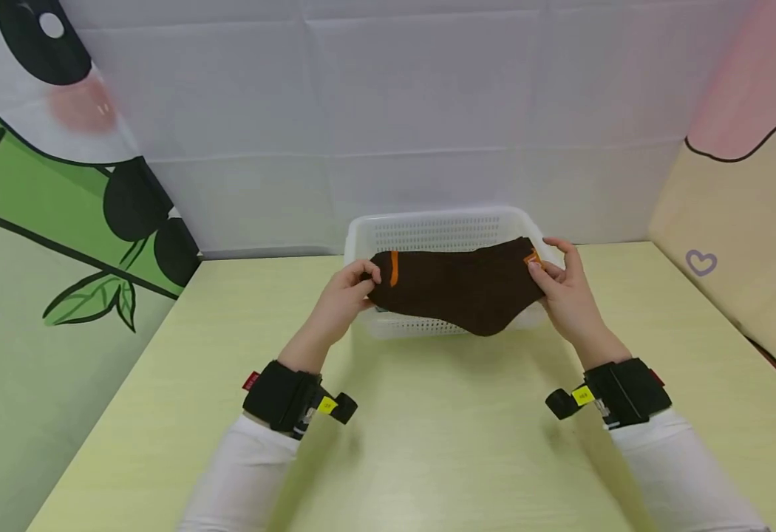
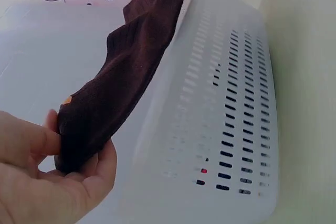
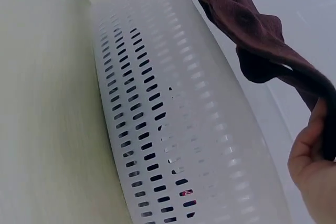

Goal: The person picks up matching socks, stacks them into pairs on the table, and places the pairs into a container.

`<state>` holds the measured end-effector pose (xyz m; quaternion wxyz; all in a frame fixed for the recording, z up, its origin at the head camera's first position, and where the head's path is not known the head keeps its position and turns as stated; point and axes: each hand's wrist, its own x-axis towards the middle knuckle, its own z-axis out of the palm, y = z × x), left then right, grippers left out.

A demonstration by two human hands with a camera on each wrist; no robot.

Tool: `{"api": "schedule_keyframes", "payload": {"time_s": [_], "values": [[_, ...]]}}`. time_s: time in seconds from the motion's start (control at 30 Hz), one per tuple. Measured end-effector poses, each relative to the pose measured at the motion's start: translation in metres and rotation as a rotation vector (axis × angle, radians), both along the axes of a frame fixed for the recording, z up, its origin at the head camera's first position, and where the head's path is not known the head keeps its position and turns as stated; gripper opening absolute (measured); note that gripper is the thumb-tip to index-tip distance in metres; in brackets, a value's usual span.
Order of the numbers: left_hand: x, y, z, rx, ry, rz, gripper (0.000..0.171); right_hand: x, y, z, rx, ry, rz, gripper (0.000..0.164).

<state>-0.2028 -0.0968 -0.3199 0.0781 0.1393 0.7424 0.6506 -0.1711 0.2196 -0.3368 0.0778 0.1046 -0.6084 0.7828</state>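
A dark brown sock (image 1: 457,284) with orange marks near both ends is stretched sideways between my two hands, over a white plastic basket (image 1: 441,222). My left hand (image 1: 351,287) pinches the left end, beside an orange stripe. At the other end my right hand (image 1: 564,290) pinches the sock near a small orange patch, thumb in front. In the left wrist view the sock (image 2: 121,72) runs from the left hand (image 2: 68,171) up toward the far hand. It hangs with folds in the right wrist view, where the right hand (image 3: 315,166) grips its lower end.
The basket's slotted side wall (image 2: 231,129) faces me, and dark and red bits show through its slots. It stands on a pale yellow table (image 1: 454,443), close to a white backdrop (image 1: 421,111). Printed panels (image 1: 747,244) flank the table.
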Motion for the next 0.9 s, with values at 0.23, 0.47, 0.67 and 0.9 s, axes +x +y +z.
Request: {"api": "schedule_keyframes", "payload": {"time_s": [0.23, 0.47, 0.67, 0.9], "values": [[-0.03, 0.012, -0.007, -0.195, 0.044, 0.06, 0.028, -0.028, -0.002, -0.003, 0.388, -0.061, -0.257, 0.013], [-0.041, 0.016, -0.014, -0.364, 0.077, 0.05, 0.029, -0.033, -0.003, 0.004, 0.622, -0.127, -0.129, 0.025], [-0.045, 0.018, -0.014, -0.508, 0.066, -0.022, 0.031, -0.039, -0.006, 0.006, 0.99, -0.062, -0.09, 0.022], [-0.05, 0.024, -0.013, -0.69, 0.063, -0.099, 0.032, -0.049, -0.01, 0.003, 1.2, -0.112, -0.079, 0.031]]}}
